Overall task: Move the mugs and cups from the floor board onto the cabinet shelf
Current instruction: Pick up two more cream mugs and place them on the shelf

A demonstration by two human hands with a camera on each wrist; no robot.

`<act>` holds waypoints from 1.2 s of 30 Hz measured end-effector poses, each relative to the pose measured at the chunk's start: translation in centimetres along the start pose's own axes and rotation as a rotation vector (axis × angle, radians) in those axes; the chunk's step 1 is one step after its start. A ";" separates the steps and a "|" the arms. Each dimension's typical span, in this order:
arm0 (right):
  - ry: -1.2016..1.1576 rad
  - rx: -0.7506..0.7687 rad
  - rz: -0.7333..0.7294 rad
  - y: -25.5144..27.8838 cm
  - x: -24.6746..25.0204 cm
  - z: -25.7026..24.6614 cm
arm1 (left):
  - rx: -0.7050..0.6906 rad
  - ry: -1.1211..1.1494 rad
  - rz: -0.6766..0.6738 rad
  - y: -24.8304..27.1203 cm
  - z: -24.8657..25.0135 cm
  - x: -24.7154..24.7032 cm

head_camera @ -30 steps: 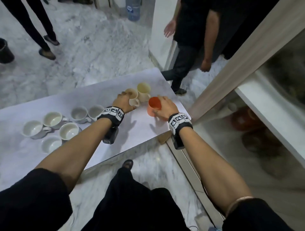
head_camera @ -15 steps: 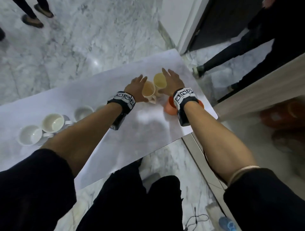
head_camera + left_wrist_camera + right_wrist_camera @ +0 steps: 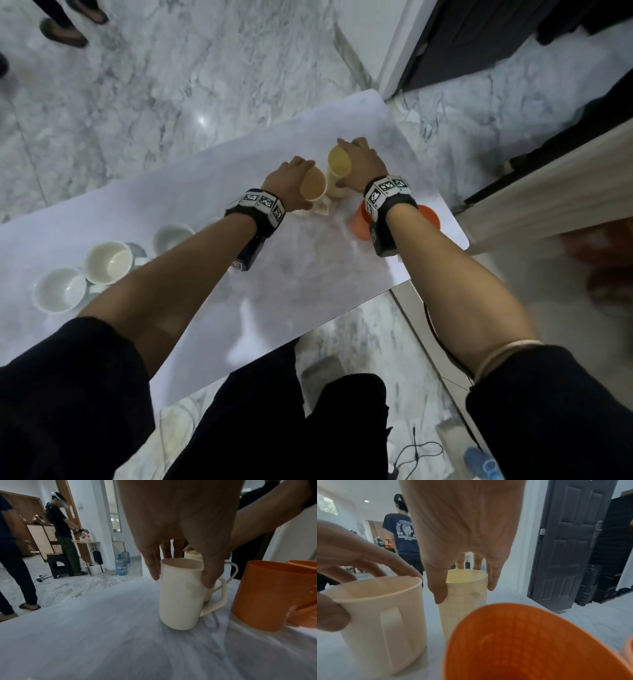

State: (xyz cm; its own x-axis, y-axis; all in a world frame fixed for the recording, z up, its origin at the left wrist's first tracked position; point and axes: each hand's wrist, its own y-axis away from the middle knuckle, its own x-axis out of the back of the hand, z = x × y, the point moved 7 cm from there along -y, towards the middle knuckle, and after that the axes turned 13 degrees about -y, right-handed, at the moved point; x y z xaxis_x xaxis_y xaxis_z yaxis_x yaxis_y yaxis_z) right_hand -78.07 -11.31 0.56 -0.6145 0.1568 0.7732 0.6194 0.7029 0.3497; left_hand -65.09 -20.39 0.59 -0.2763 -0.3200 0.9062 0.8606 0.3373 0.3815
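A marble floor (image 3: 144, 78) carries a long pale floor board (image 3: 308, 274), with a dark door (image 3: 570, 547) past its far right corner. Near the board's far right end two tall mugs stand upright, just beside each other. The left hand (image 3: 291, 185) grips the cream mug (image 3: 313, 192) from above, thumb and fingers curled round its rim; its handle faces the near edge. The right hand (image 3: 363, 164) grips the yellow mug (image 3: 339, 164) the same way, fingers down its sides. An orange mug (image 3: 361, 222) stands upright on the board near the right edge, under the right wrist, with a second orange one (image 3: 430, 219) just beside it. Toward the board's left end stands a cluster of white cups (image 3: 85, 274), partly hidden by the left forearm. Other people stand in the room beyond.
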 end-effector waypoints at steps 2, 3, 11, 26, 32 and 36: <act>-0.039 0.009 0.051 0.7 1.7 -0.6 | 0.012 0.012 0.022 0.4 -0.2 1.2; -0.063 0.010 0.079 1.2 2.8 -0.8 | 0.012 0.016 0.033 0.6 -0.1 2.1; -0.199 -0.006 0.300 9.9 16.2 -0.4 | -0.046 0.036 0.196 3.7 7.3 13.0; -0.077 0.075 0.510 35.7 37.9 -0.7 | -0.177 0.148 0.517 21.2 28.5 32.7; 0.000 0.132 0.578 41.2 44.1 -4.2 | -0.224 0.139 0.617 26.6 32.0 40.5; 0.024 0.179 0.626 44.7 47.1 -6.4 | -0.272 0.184 0.697 29.0 33.3 43.9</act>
State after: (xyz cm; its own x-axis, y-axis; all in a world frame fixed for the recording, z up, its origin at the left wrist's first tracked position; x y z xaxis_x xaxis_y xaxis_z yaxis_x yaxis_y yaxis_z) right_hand -76.16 23.07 55.95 -0.1510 0.5604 0.8143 0.7644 0.5886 -0.2632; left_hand -66.55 4.78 57.53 0.4233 -0.2636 0.8668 0.8913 0.2929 -0.3462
